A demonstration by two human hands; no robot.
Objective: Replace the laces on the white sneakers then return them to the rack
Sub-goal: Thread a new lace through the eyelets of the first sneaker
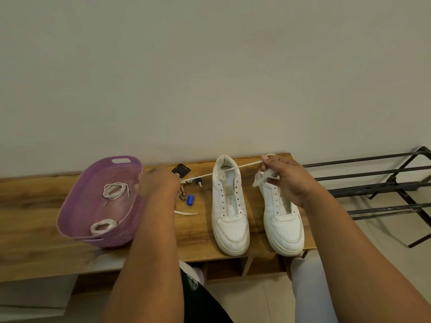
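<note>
Two white sneakers stand side by side on a wooden bench (35,229), toes toward me, both without laces: the left sneaker (229,206) and the right sneaker (283,220). A white lace (224,171) is stretched in the air between my hands, above the left sneaker. My left hand (161,183) grips one end beside the basket. My right hand (286,180) pinches the other end over the right sneaker's collar, with a loose bunch of lace hanging from it. A purple basket (77,206) holds a coiled lace (115,190) and a flat rolled lace (103,226).
Small items lie on the bench between basket and sneakers: a black square tag (181,170), keys (198,181), a blue piece (190,200), a white strip (185,213). A black metal shoe rack (377,183) stands to the right of the bench. A plain wall is behind.
</note>
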